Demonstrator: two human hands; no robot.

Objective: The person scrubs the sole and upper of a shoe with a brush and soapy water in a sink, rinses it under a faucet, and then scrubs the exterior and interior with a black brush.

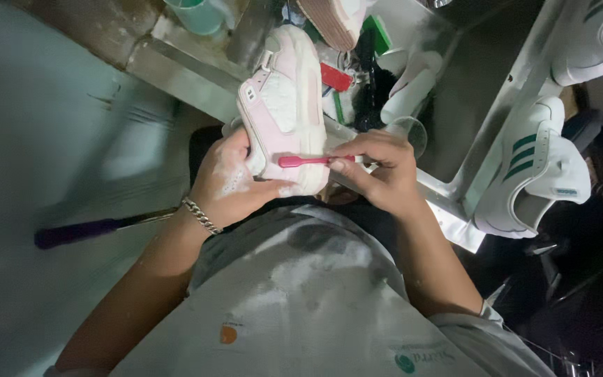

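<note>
Best scrubbed with short strokes along the sole edge, bristles kept flat to the rubber and the shoe braced firmly so it did not twist in the foam.

Left hand (228, 183), foam-flecked and wearing a silver chain bracelet (200, 215), was closed around the heel end of a small pink-and-white soapy sneaker (284, 105), thumb over the lower edge and fingers wrapped behind. Held toe-away, above the lap and just in front of the metal counter (176, 73).

Right hand (378, 167) was pinched shut on a slim pink toothbrush (301, 161), fingertips bunched on the handle, head lying against the sneaker's lower white sole edge.

Elsewhere: a white sneaker with green stripes (532, 174) resting on a white rack (455, 185) to the right, a second like it above. A dark purple-handled tool (78, 232) lay well apart on the left. A clear round cup (413, 129) sat just behind the right hand.
</note>
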